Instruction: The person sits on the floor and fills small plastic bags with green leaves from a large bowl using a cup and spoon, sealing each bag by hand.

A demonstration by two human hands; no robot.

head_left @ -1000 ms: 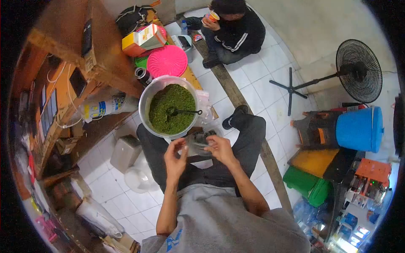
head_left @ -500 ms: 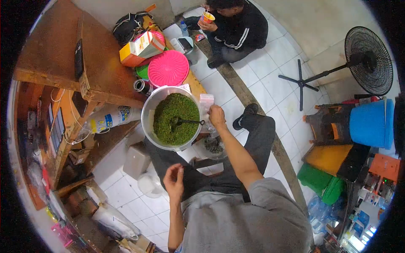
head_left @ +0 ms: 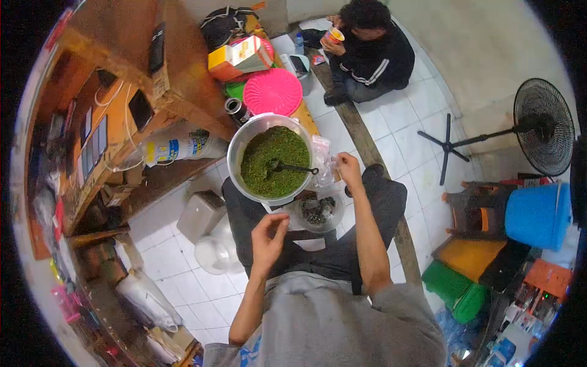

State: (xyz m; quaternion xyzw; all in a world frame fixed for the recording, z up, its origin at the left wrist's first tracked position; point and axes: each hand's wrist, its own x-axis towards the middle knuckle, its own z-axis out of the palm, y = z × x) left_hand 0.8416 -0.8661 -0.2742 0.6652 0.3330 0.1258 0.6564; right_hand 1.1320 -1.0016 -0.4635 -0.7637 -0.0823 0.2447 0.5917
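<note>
A large pale pot (head_left: 233, 160) holds chopped green leaves (head_left: 269, 144), with a black-handled spoon (head_left: 296, 167) resting in them. My left hand (head_left: 266, 241) hovers below the pot, fingers loosely bent, thumb a little apart, with nothing visible in it. Right of the pot, my right hand (head_left: 349, 170) is closed in a pinch at the edge of a clear plastic bag (head_left: 331, 166). Beside it lies a pinkish-white pack (head_left: 320, 147). Between my legs stands a clear tub (head_left: 333, 215) with dark crumpled pieces inside.
A pink lid (head_left: 273, 92), an orange-white carton (head_left: 241, 57) and a dark jar (head_left: 236, 109) stand beyond the pot. A person (head_left: 379, 55) sits on the floor holding a cup (head_left: 333, 37). A wooden cabinet (head_left: 189, 79) is left; a fan (head_left: 543, 125) and blue bin (head_left: 535, 215) are right.
The view has shifted, so the pot and room sit further right and mostly lower. My left hand has come up towards the pot with its fingers turned right. My right hand stays by the plastic.
</note>
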